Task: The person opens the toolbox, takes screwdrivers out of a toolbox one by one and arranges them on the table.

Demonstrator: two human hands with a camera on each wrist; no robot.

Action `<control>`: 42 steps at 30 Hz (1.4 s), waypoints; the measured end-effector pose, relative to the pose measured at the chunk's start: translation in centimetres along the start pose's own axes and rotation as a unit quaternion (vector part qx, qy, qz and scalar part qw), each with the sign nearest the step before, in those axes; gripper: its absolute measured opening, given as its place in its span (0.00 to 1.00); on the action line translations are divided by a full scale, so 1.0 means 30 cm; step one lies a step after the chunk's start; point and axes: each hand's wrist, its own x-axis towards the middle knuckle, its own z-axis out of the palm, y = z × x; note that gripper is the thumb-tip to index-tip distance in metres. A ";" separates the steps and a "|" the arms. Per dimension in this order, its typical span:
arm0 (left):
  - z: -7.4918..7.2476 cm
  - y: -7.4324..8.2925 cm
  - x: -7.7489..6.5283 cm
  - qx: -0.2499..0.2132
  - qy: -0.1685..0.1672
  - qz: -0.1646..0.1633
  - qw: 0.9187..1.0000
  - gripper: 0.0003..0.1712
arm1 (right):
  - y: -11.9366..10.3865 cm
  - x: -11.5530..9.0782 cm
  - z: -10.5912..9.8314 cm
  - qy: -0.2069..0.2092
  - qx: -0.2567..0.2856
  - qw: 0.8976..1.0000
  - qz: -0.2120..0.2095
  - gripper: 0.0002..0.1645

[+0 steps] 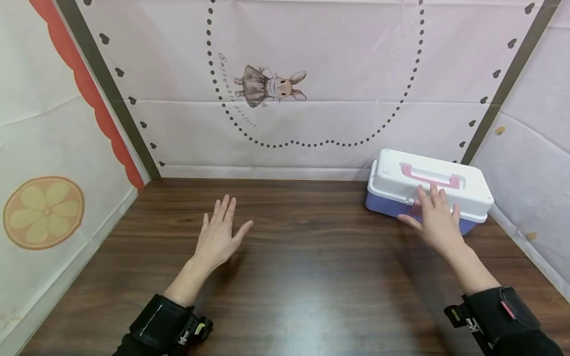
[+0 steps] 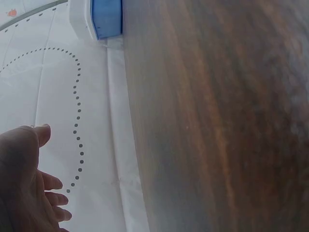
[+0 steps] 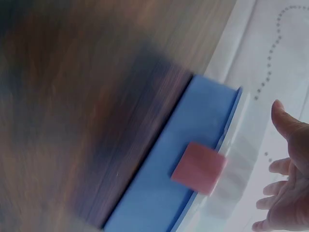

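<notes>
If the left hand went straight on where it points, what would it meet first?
The left hand probably meets the white cloth behind the table; nothing visible intervenes, though depth is uncertain.

The box (image 1: 396,192) looks like smooth moulded plastic, its lid (image 1: 476,180) softly glossy, its handle (image 1: 428,178) and latch (image 3: 199,167) plastic too. The worktop (image 1: 311,262) shows wood grain under a smooth, shiny finish. The backdrop (image 1: 338,79) is thin, creased sheeting, cloth or plastic unclear; the wrist bands (image 1: 159,321) resemble matt fabric.

Head view: from above, facing forward and down over the table (image 1: 285,287). Wrist views: rolled sideways, close by left hand (image 2: 20,176) and right hand (image 3: 299,176); both share the box (image 3: 164,164), nearer at right.
</notes>
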 end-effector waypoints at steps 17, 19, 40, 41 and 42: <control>0.017 0.033 0.004 -0.005 0.006 0.007 1.000 0.44 | 0.133 0.101 -0.006 0.101 -0.027 0.994 -0.036 0.29; 0.015 0.043 0.009 -0.005 0.006 0.011 1.000 0.44 | 0.137 0.103 0.000 0.117 -0.019 0.992 -0.034 0.27; 0.031 0.246 0.116 -0.033 0.008 0.098 0.995 0.36 | 0.085 0.065 0.061 0.248 0.070 0.966 0.009 0.21; 0.034 0.262 0.121 -0.034 0.009 0.107 0.994 0.35 | 0.079 0.059 0.064 0.251 0.075 0.965 0.012 0.21; 0.038 0.277 0.126 -0.034 0.008 0.115 0.993 0.35 | 0.075 0.055 0.068 0.258 0.077 0.963 0.012 0.21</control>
